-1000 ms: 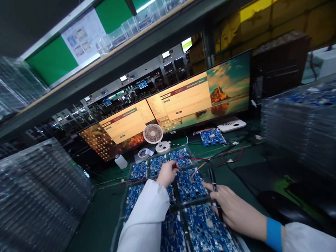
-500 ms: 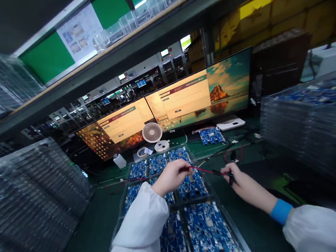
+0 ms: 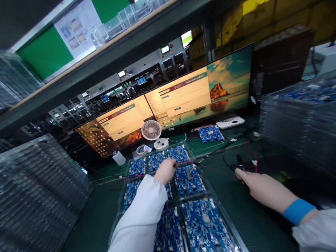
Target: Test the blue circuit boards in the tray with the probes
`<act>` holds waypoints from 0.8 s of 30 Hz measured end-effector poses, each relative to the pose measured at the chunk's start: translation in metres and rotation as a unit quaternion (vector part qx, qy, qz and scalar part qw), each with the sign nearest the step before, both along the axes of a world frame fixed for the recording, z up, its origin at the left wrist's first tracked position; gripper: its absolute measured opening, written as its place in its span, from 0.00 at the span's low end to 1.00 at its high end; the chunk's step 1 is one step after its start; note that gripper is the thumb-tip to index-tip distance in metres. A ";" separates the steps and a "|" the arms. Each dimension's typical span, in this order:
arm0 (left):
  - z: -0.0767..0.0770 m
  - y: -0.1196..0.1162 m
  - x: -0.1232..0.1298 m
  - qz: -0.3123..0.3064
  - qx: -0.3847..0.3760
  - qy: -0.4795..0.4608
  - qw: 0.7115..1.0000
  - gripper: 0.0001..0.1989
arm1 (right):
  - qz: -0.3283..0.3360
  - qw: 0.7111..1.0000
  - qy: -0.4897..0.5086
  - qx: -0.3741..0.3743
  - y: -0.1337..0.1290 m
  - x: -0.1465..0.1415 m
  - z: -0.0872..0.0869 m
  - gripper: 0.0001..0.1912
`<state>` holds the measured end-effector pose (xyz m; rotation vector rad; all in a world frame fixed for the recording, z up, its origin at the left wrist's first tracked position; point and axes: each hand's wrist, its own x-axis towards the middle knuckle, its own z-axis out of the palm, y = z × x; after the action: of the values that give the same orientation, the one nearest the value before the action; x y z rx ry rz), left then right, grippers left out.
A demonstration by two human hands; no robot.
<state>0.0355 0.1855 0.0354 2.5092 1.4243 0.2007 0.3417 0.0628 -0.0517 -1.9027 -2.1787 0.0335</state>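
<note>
Boards (image 3: 189, 180) in a clear tray (image 3: 217, 199) fill the near middle of the table (image 3: 86, 233), all blue and lying flat in their pockets. My left hand (image 3: 166, 171) rests on a board in the tray's far half, fingers pinched on what looks like the end of a red wire (image 3: 218, 171); the wire runs off to the right across the mat. My right hand (image 3: 261, 188) lies off the tray toward the table's right edge, fingertips at a small dark part (image 3: 240, 163) with red leads, but I cannot tell whether it grips the part or only touches it.

As I judge it, one board is being wired up for a check. Nothing marks which boards have been checked, so I cannot say how many are left.

Two monitors (image 3: 180, 101) stand along the far edge, both showing dialog windows. In front of them are a small fan (image 3: 151, 130), a tape roll (image 3: 142, 150), a white bottle (image 3: 118, 158), a loose board (image 3: 211, 134) and a white box (image 3: 230, 121). Tall stacks of trays (image 3: 31, 199) crowd the left edge and more (image 3: 307, 126) the right, narrowing elbow room. Loose wires trail over the mat between tray and right stack.
</note>
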 end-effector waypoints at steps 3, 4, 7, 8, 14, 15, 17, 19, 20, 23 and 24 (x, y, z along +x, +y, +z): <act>-0.007 0.008 -0.003 0.019 -0.009 -0.021 1.000 0.10 | 0.024 0.999 -0.012 -0.018 0.000 -0.009 0.000 0.18; -0.009 0.010 -0.004 0.022 -0.012 -0.029 0.999 0.09 | 0.028 0.999 -0.012 -0.010 0.000 -0.010 0.000 0.16; -0.014 0.014 -0.007 0.029 -0.017 -0.054 0.998 0.08 | 0.039 0.998 0.002 0.041 0.001 -0.018 0.001 0.11; -0.015 0.015 -0.008 0.031 -0.017 -0.059 0.998 0.08 | 0.047 0.997 0.010 0.064 0.000 -0.022 0.001 0.10; -0.016 0.019 -0.010 0.048 -0.019 -0.058 0.997 0.09 | 0.181 0.970 0.049 0.155 -0.012 -0.076 0.000 0.16; -0.017 0.020 -0.010 0.050 -0.020 -0.055 0.997 0.09 | 0.205 0.965 0.050 0.154 -0.014 -0.085 -0.001 0.16; -0.020 0.022 -0.012 0.056 -0.023 -0.048 0.997 0.09 | 0.236 0.960 0.047 0.141 -0.018 -0.098 -0.003 0.16; -0.022 0.023 -0.013 0.066 -0.024 -0.039 0.997 0.09 | 0.247 0.961 0.040 0.119 -0.018 -0.105 -0.007 0.15; -0.024 0.023 -0.013 0.070 -0.023 -0.034 0.997 0.09 | 0.248 0.962 0.035 0.107 -0.017 -0.106 -0.008 0.14; -0.026 0.022 -0.014 0.082 -0.017 -0.021 0.996 0.08 | 0.246 0.966 0.023 0.071 -0.012 -0.104 -0.013 0.15; -0.026 0.022 -0.013 0.084 -0.016 -0.017 0.996 0.08 | 0.244 0.968 0.020 0.061 -0.010 -0.103 -0.014 0.16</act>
<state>0.0222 0.2075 0.0092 2.3493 1.6108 0.2477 0.2386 0.0525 -0.0658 -1.2518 -2.4988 0.0253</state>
